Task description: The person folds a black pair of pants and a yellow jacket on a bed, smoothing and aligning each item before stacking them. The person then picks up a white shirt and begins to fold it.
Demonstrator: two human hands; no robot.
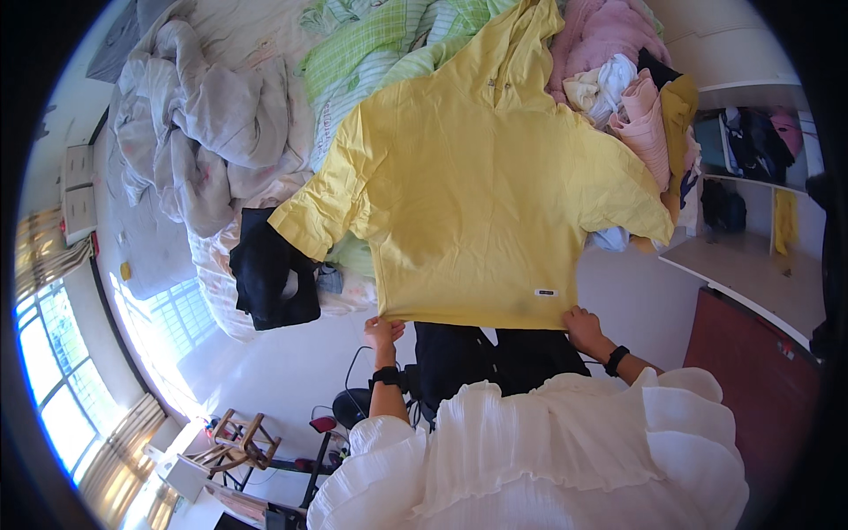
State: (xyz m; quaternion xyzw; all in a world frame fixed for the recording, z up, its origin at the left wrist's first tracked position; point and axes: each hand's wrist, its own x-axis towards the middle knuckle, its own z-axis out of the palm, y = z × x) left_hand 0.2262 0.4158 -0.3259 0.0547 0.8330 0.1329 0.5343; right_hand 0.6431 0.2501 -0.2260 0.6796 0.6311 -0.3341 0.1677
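Observation:
A yellow short-sleeved hoodie (477,203) is spread out before me, its hood at the far end and its hem towards me. My left hand (383,332) pinches the hem's left corner. At the right corner, my right hand (586,330) grips the same hem, so the bottom edge runs nearly straight between them. A small dark-and-white label sits near the hem on the right. Both sleeves reach outward, the left one rumpled and partly over a folded black garment (269,274).
A crumpled grey-white blanket (221,115) lies at the far left of the bed. Green checked bedding (371,53) is beyond the hoodie. Pink and white clothes (618,88) are heaped at the far right, near shelves (742,256). A wooden chair (243,442) stands at lower left.

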